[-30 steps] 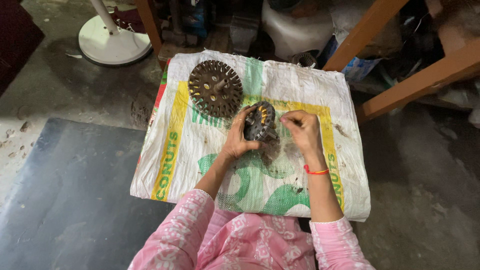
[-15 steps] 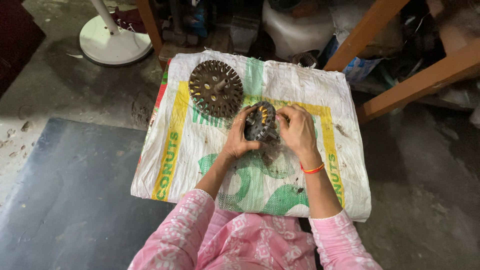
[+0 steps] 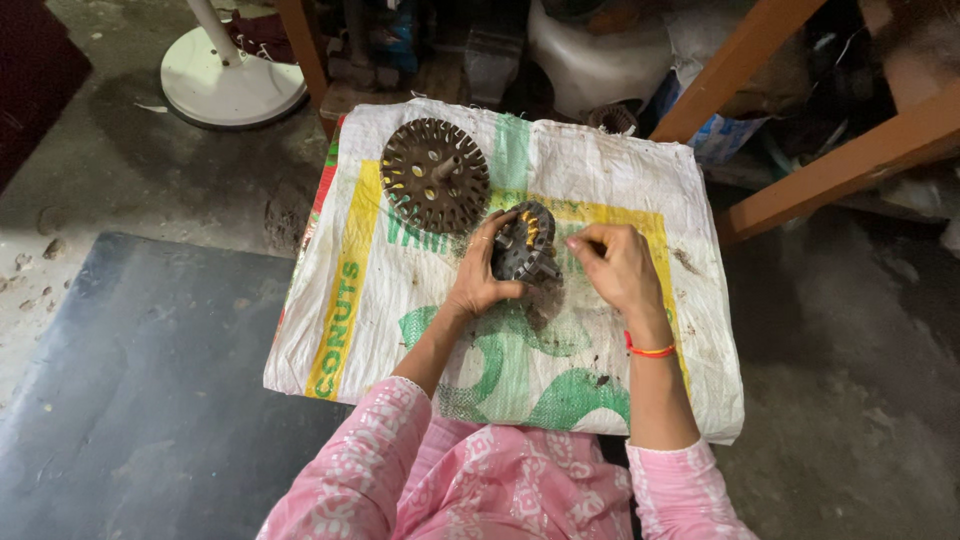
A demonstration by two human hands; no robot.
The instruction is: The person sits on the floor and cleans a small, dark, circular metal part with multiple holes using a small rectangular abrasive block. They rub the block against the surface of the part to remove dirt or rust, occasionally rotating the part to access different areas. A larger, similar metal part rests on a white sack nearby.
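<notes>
My left hand (image 3: 484, 283) grips a small dark metal stator (image 3: 524, 243) with slots and yellowish inserts, holding it tilted above a white woven sack (image 3: 620, 170). My right hand (image 3: 619, 267) is just right of it, fingers pinched together near its rim; whether something thin is between them I cannot tell. A red thread band circles that wrist. A larger round slotted stator (image 3: 435, 174) with a short centre shaft lies flat on the sack, behind my left hand.
The sack covers a low stand. A dark mat (image 3: 130, 390) lies on the concrete floor at left. A white round fan base (image 3: 232, 88) stands at the back left. Wooden legs (image 3: 830, 150) slant at the right, with clutter behind.
My right hand touched the small stator half a second ago and has now drawn back a little to the right. My left hand keeps its hold.
</notes>
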